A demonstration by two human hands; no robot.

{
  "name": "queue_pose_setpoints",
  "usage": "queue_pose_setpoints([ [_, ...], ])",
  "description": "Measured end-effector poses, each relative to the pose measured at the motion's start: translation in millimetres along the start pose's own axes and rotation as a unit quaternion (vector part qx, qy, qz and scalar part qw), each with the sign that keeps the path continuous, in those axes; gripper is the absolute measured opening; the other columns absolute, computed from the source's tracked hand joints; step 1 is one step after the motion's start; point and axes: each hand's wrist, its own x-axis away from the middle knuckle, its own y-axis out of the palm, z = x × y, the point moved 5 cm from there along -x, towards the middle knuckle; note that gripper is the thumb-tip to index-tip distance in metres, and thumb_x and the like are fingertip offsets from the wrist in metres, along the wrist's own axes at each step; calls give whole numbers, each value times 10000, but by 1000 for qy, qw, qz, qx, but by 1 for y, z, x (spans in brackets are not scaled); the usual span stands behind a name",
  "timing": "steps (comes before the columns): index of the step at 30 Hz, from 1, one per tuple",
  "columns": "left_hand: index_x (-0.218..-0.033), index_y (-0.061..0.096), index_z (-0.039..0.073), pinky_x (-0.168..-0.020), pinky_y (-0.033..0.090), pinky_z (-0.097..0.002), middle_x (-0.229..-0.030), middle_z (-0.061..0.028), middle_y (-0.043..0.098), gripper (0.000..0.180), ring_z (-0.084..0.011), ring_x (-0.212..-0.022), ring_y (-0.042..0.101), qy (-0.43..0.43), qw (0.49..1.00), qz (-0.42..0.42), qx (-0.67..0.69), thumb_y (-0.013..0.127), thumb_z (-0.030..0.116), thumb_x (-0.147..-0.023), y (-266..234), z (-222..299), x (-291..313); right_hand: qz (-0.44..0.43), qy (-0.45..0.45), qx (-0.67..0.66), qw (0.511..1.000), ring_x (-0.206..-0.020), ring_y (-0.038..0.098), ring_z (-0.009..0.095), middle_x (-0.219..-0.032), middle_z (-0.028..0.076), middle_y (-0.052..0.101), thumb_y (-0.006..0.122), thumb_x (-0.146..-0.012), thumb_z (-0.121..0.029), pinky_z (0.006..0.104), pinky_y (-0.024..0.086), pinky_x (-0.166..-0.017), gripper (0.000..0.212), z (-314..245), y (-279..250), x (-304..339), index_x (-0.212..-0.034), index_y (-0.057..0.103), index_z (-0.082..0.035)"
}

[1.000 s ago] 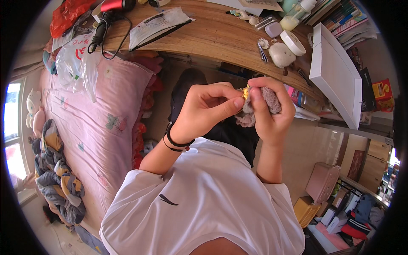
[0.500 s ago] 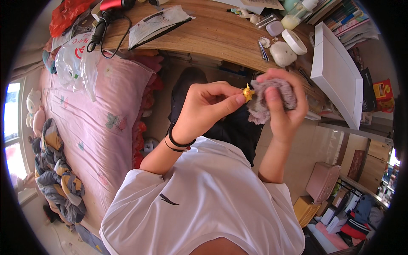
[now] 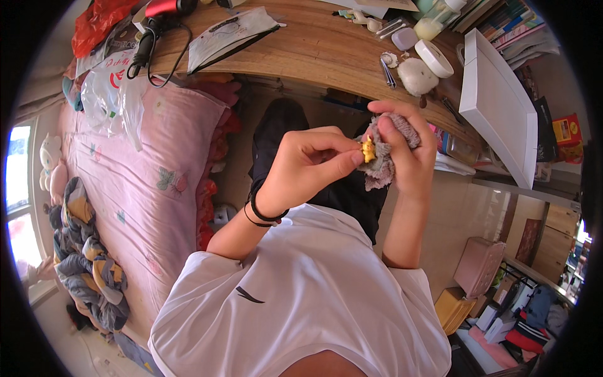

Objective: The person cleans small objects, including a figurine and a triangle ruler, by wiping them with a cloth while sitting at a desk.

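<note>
Between the thumb and fingers of my left hand (image 3: 314, 162) is a small yellow figurine (image 3: 368, 151), pinched at its left side. My right hand (image 3: 411, 147) is closed round a bunched greyish-purple cloth (image 3: 379, 169), and the cloth touches the figurine's right side. Part of the cloth hides behind my right fingers. Both hands are raised above my lap, just in front of the desk's near edge. Dark bands circle my left wrist.
Ahead runs a wooden desk (image 3: 301, 44) bearing a hair dryer (image 3: 164, 12), a pouch (image 3: 232, 36), a fluffy white case (image 3: 417, 76) and a tape roll (image 3: 434, 59). A white box lid (image 3: 499, 103) leans at right. On the left lies a pink-sheeted bed (image 3: 147, 182).
My right hand has moved left and slightly down, bringing the cloth against the figurine. The left hand has stayed nearly in place with the figurine pinched.
</note>
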Motion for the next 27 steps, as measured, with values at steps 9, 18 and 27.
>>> queue_pose_setpoints([
  [9,-911,689,-71,-647,395,-219,-807,-38,610,108,-78,-738,518,29,998,16,-58,689,33,-883,-3,6,-1,-60,-58,79,993,-807,613,76,-911,59,671,665,-887,-35,219,489,-734,220,-16,10,6,-1103,643,3],
  [18,-940,697,-59,-706,414,-220,-850,-34,638,132,-78,-774,540,-29,999,39,17,656,64,-916,-8,-7,-5,38,-98,65,992,-800,616,86,-902,64,688,598,-919,-32,214,478,-739,149,-8,-4,7,-1046,661,15],
  [27,-939,690,-58,-699,417,-214,-854,-33,630,117,-76,-779,542,-23,998,43,35,665,52,-910,-10,-8,-6,-98,-165,172,966,-704,620,113,-835,65,676,763,-788,-47,226,473,-623,271,-35,7,15,-1045,683,-21],
])
